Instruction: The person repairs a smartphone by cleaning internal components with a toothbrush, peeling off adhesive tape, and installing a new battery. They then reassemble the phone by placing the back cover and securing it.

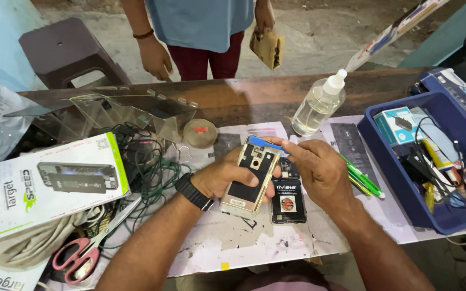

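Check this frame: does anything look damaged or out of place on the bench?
Yes. The phone in the left hand has its back off, insides showing. The paper mat beneath is torn and stained, and green wires lie tangled beside it.

Flat white cardboard box with green edge and a phone picture lies far left on the tabletop, over cables. A second white printed package sits at bottom-left corner, partly cut off. Small teal-and-white carton stands in the blue plastic tray at right. Black rectangular pack with white label and red round sticker lies centre, just beside the held phone body.
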